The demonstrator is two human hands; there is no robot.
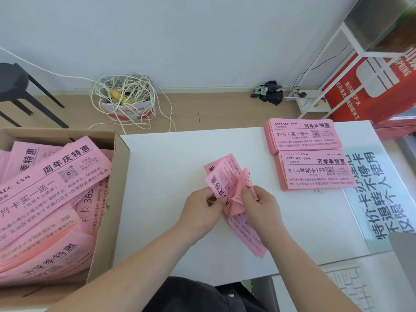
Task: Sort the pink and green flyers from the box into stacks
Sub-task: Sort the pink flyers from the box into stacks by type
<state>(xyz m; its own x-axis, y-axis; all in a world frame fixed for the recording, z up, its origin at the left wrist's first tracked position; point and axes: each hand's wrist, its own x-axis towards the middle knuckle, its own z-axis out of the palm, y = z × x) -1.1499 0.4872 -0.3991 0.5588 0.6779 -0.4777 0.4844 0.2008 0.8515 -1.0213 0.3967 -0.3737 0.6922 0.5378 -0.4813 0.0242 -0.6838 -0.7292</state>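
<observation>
Small bunch of pink flyers [227, 188] sits mid-desk, right in front of the person, held in both hands over the white desk [171, 167]. Left hand [200, 210] pinches the bunch's left edge, thumb on top and fingers curled under. Right hand [261, 206] grips the right side, thumb pressing on one flyer that is bent up into a curl (the rest fan out, and the low end runs down past the right wrist).

Open cardboard box [122, 154] at the desk's left edge is packed with loose flyers [56, 176], all pink, lying at mixed angles.

Two squared-up pink stacks sit at the desk's far right, well apart from the hands. The far stack [304, 136] and near stack [317, 174] lie just beside each other and carry different headlines. A big pale printed sheet [382, 199] lies under the near stack's right end.

On the floor behind are a small carton of tangled white cable [126, 97], a black stool [13, 86] at left, a dark crumpled cloth [270, 92] by the wall, and a white rack [337, 64] and red carton [371, 86] at right.
</observation>
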